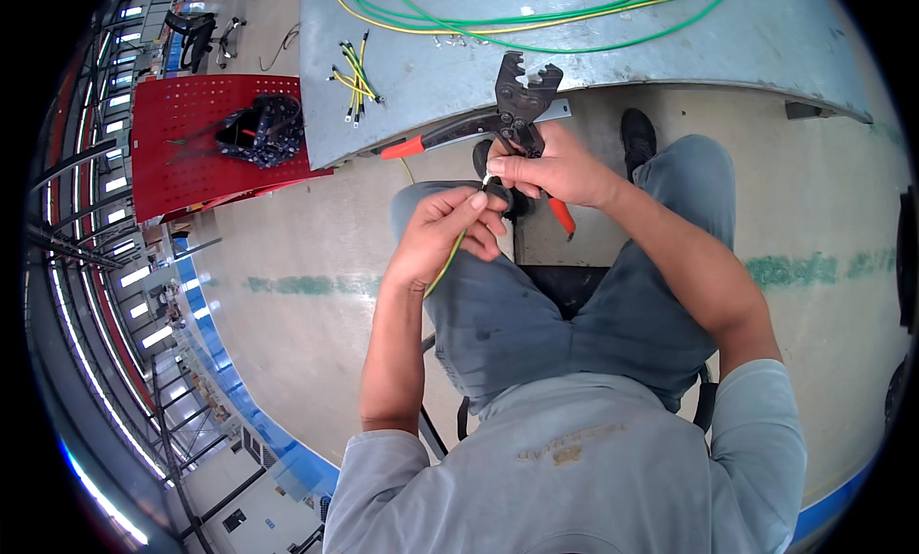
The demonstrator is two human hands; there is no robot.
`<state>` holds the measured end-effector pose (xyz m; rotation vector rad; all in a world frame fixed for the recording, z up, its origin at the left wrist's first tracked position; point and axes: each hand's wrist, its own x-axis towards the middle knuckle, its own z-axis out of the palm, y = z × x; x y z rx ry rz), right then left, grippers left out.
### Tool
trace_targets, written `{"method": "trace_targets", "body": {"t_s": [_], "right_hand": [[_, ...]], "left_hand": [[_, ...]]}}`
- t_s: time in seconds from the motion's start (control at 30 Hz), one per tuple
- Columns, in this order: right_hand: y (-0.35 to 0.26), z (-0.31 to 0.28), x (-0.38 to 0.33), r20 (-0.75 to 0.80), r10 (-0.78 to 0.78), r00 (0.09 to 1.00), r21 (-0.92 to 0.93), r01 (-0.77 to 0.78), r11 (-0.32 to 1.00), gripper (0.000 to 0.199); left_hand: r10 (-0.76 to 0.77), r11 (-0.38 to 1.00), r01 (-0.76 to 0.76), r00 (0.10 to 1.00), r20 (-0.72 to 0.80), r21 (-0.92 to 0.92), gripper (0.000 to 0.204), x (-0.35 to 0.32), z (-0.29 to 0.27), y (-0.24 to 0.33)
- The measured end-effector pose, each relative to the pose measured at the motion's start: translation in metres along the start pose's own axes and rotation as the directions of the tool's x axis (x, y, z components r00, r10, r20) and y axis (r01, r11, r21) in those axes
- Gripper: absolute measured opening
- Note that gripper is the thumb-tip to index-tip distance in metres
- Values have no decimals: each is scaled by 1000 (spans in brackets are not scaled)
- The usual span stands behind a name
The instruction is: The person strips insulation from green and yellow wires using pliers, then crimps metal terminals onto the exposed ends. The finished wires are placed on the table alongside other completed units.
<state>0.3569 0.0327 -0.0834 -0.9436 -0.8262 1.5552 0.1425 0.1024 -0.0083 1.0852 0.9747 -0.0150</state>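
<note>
Sitting on a dark stool (pixel 565 286) with grey work trousers and a grey shirt, the person has both hands up over the knees. Left hand (pixel 442 233) is pinched shut around a short yellow-green wire (pixel 447 257), which trails down out of the fist across the thigh. Fingertips of that hand meet the fingertips of the right hand (pixel 560 168) right at the wire's upper end, where there's a small pale tip, too tiny to say what it is. Right hand is also wrapped around the crimping pliers (pixel 512 114), gripping them near the pivot; the black head stands open and points up toward the worktop edge, one orange-tipped handle sticks out left, the other pokes down past the wrist.

Just beyond that is the grey metal worktop (pixel 670 47). On it, left of the pliers' head, lies a little bundle of cut yellow-green wires (pixel 354 80), and further back long loops of green and yellow cable (pixel 536 18) run across. Off to the left, a red perforated panel (pixel 182 143) carries a dark tangle of something I can't make out.
</note>
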Motion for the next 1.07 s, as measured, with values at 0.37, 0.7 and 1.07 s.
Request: {"method": "trace_targets", "body": {"t_s": [0.37,0.7,1.07], "right_hand": [[2,-4,2,-11,-24,1000,-38,24,999,22],[2,-5,-1,33,38,999,-102,-34,994,22],[-2,-11,1,91,64,994,-183,-46,982,24]], "left_hand": [[308,911,-205,916,-258,358,21,10,28,-6],[589,657,-237,753,-292,716,17,17,42,-24],[164,986,-162,982,-98,31,24,13,9,-10]]}}
